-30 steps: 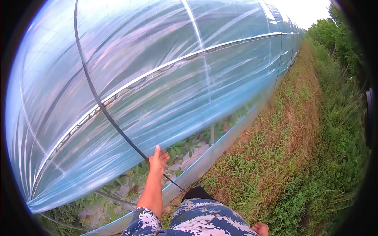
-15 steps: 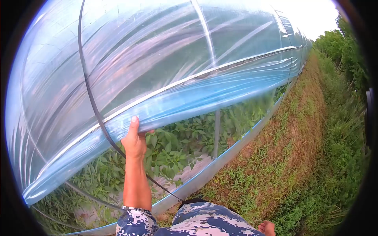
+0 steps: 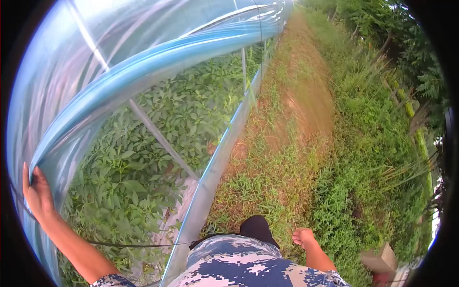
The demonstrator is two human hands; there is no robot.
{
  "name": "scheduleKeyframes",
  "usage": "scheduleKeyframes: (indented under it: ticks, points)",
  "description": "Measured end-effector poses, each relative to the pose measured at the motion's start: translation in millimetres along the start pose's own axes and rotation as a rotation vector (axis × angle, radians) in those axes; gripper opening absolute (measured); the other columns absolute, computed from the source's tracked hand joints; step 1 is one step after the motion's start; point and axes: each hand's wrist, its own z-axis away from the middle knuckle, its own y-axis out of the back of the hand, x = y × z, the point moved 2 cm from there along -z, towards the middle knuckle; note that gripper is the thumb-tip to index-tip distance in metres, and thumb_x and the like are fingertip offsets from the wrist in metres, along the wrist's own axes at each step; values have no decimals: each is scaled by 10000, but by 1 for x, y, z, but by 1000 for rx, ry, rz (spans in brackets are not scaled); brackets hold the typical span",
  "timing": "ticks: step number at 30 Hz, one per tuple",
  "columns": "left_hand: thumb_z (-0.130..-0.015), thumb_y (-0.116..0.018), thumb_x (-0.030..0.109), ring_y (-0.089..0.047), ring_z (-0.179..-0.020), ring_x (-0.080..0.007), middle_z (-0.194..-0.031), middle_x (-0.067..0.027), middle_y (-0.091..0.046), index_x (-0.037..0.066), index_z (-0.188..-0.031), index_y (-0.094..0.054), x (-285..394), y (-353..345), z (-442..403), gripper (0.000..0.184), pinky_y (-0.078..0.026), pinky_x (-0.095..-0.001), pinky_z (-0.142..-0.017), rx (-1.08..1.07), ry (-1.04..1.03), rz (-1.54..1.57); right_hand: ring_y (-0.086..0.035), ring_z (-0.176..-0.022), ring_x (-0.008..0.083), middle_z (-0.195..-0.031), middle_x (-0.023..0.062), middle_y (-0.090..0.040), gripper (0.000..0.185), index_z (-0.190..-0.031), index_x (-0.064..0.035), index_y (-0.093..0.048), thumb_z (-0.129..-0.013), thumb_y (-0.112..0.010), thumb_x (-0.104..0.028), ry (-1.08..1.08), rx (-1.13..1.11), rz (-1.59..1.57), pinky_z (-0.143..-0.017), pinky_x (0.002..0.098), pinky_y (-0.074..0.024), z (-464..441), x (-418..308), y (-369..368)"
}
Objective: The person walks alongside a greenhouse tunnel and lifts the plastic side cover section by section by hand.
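Note:
My left hand is raised at the far left, its thumb and fingers around the gathered lower edge of a clear blue plastic film. The film is bunched into a long roll that curves away to the far end of the greenhouse tunnel. Below this edge, an opening shows leafy green plants inside. My right hand hangs low beside my body over the grass, with curled fingers. Nothing shows in it.
A low film-covered side wall runs along the opening, with metal hoop posts behind it. A dark strap crosses in front of my waist. Right of the grassy path grow dense weeds and trees. A block lies bottom right.
My view has swung right and down along the path. My left hand has shifted to the far left of view, still at the film's edge. More plants now show below the film.

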Motion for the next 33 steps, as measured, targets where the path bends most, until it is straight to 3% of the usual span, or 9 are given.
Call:
scheduleKeyframes:
  ticks: [4,11,15,20,24,25,26,29,33]
  points:
    - [-961,-412,-39,-448,-1224,-354,-1310,-304,-378,-191,-1281,-363,-4,-70,52,357,-430,-414,-1084,231,-114,42,-645,-747,236,-925,126,-655,276,-1137,-16,-579,-921,-515,-175,-68,37,-25,-624,382,-524,-25,2,12]
    - [-970,-449,39,-404,-1280,-357,-1386,-322,-288,-179,-1359,-254,-96,-153,114,487,-383,-405,-1119,263,-341,-366,-643,-731,236,-910,123,-650,258,-1132,-28,-577,-923,-520,-168,-176,8,-45,-633,387,-535,-90,-12,35]
    - [-919,-596,148,-415,-1282,-318,-1379,-277,-352,-150,-1394,-225,-212,-293,197,673,-363,-395,-1119,92,-369,-685,-648,-656,208,-849,112,-664,210,-1059,-21,-606,-910,-544,-155,-193,-2,-202,-521,330,-518,-151,-22,74]
    - [-884,-627,97,-542,-1093,-180,-1313,-178,-474,-14,-1384,-372,-321,-424,272,572,-448,-289,-928,-394,-56,-877,-644,-652,221,-886,117,-660,245,-1120,-23,-587,-924,-494,-136,-275,8,-204,-549,352,-527,-177,-64,150]
    - [-851,-642,97,-583,-948,-143,-1087,-136,-624,-20,-1291,-475,-397,-407,326,485,-467,-281,-823,-692,410,-1189,-647,-699,226,-921,114,-645,257,-1154,-24,-554,-931,-486,-132,-293,85,-375,-573,368,-534,-206,-84,207]
    - [-832,-669,133,-592,-867,-131,-1021,-124,-635,-50,-1230,-516,-433,-357,332,464,-477,-268,-755,-798,317,-1270,-647,-699,226,-921,114,-645,257,-1154,-24,-554,-931,-486,-132,-282,85,-379,-573,368,-534,-209,-96,214]
    - [-819,-693,172,-613,-780,-144,-955,-116,-645,-74,-1157,-551,-470,-292,346,441,-490,-266,-667,-758,411,-1349,-646,-696,228,-911,115,-642,251,-1148,-21,-553,-930,-492,-129,-290,82,-391,-573,368,-534,-211,-107,218]
    - [-813,-701,167,-626,-604,-199,-820,-130,-654,-63,-1016,-626,-468,-232,429,316,-508,-316,-495,-385,1288,-1341,-629,-751,248,-890,111,-627,202,-1060,-35,-570,-945,-510,-189,-270,69,-392,-664,396,-527,-221,-129,216]
    - [-839,-671,200,-639,-615,-240,-799,-138,-646,-36,-1036,-629,-482,-188,496,310,-545,-344,-511,62,1570,-1436,-640,-726,249,-894,114,-641,205,-1063,-37,-581,-934,-533,-189,-301,69,-341,-635,388,-533,-235,-185,204]
